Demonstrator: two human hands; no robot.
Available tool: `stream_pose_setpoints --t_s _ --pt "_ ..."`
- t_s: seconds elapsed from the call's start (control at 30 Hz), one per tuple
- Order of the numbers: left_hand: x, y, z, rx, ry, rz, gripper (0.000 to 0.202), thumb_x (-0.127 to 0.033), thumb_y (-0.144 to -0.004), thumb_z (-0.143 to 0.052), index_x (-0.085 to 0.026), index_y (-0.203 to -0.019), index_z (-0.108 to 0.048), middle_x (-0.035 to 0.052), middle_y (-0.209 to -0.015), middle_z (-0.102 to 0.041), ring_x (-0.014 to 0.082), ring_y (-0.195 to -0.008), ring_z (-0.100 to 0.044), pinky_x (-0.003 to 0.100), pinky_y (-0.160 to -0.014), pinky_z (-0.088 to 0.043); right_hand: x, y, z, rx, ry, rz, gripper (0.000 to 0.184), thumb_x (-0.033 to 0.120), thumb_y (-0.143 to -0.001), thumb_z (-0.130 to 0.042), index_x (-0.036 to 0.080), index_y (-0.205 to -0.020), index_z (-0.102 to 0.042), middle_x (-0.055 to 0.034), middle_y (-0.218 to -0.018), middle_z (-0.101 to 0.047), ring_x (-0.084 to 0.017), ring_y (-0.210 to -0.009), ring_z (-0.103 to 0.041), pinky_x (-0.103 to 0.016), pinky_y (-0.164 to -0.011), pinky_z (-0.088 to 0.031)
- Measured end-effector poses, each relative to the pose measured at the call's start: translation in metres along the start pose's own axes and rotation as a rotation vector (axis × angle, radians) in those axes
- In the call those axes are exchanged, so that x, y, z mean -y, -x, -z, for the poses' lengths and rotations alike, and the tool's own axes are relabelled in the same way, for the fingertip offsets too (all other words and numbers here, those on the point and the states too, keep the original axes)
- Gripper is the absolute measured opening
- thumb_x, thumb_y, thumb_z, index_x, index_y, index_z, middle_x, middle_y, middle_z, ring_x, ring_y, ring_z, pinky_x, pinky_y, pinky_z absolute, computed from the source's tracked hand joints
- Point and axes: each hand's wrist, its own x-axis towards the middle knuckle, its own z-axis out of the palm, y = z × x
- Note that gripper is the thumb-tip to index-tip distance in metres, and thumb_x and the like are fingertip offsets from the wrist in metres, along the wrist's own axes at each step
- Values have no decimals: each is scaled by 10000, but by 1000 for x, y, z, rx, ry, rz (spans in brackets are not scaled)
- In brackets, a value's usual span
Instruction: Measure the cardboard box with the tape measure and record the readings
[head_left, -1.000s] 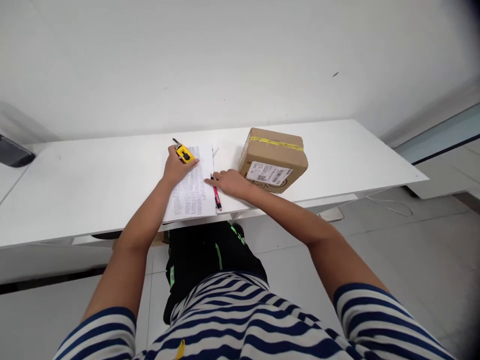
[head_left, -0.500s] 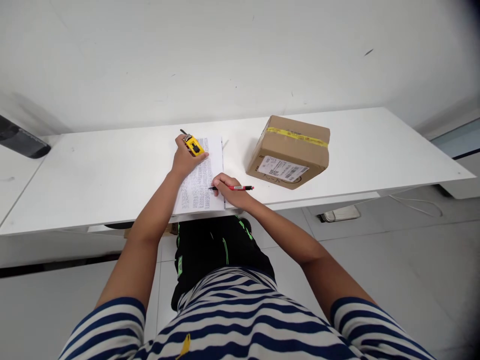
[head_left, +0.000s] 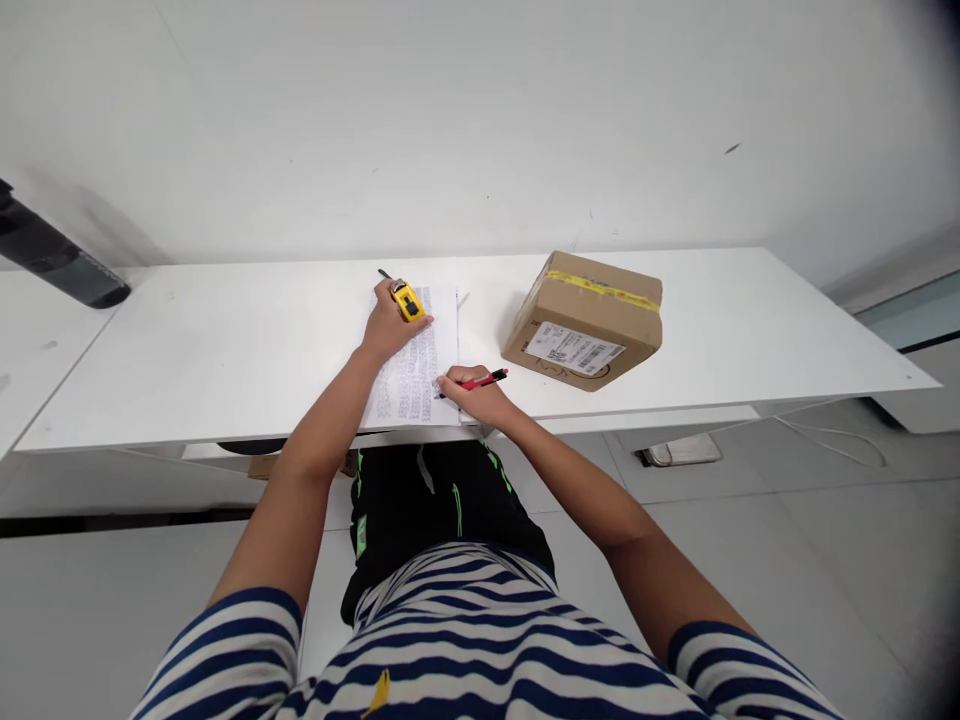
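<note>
A yellow tape measure (head_left: 409,301) is held in my left hand (head_left: 388,327), which rests over the upper part of a sheet of paper (head_left: 412,365). Rows of handwriting cover much of that sheet. My right hand (head_left: 478,392) is closed round a red pen (head_left: 480,381), its tip at the sheet's lower right side. To the right of both hands stands a brown cardboard box (head_left: 592,318) with yellow tape across its top and a white label on its near face. The fingers under the tape measure are partly hidden.
The long white table (head_left: 225,350) runs along a pale wall (head_left: 450,120). A dark cylindrical object (head_left: 64,255) juts in at the far left. On the floor beneath the right side lies a pale flat object (head_left: 681,451), near a white cable (head_left: 832,432).
The pen has tilted, its rear end now angled upward, and its tip sits slightly lower on the sheet. My left hand still holds the tape measure. The whole view has shifted a little.
</note>
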Motion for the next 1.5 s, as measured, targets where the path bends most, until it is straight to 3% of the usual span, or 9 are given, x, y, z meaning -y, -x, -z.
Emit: stream_pose_setpoints --t_s 0.4,0.57,0.9,1.33,1.5 --pt "2 -1 0 4 4 -14 880 -460 -698 -851 -270 -1361 -304 122 -1255 -614 283 -1031 -674 482 -958 -518 -2 0 -1 -43 11 -8 393 516 -869 -509 241 -593 -458 14 -604 -514 -161 -641 -483 -307 -628 -355" --pt "6 -3 -1 -1 13 -17 903 -459 -699 -847 -266 -1386 -294 126 -1254 -612 291 -1048 -673 474 -944 -525 -2 0 0 -2 15 15 396 521 -886 -519 239 -614 -459 20 -625 -513 -156 -648 -479 -305 -633 -351" --pt "2 -2 0 15 -24 -4 881 -469 -739 -818 -256 -1397 -273 130 -1264 -614 279 -1009 -675 477 -900 -549 0 0 0 -72 30 -6 392 507 -867 -491 248 -597 -371 31 -586 -451 -143 -615 -440 -298 -612 -317" --pt "8 -5 -3 -6 21 -19 889 -366 -707 -866 -289 -1388 -300 110 -1231 -626 279 -1008 -684 515 -937 -549 0 1 1 -51 26 17 411 512 -855 -488 247 -583 -330 39 -574 -411 -126 -594 -396 -299 -599 -278" --pt "8 -6 -3 -8 -4 -26 871 -392 -720 -856 -277 -1375 -293 119 -1230 -628 270 -973 -679 512 -914 -555 -1 2 1 -117 32 -3 415 483 -852 -489 253 -577 -279 47 -542 -360 -118 -565 -353 -304 -581 -241"
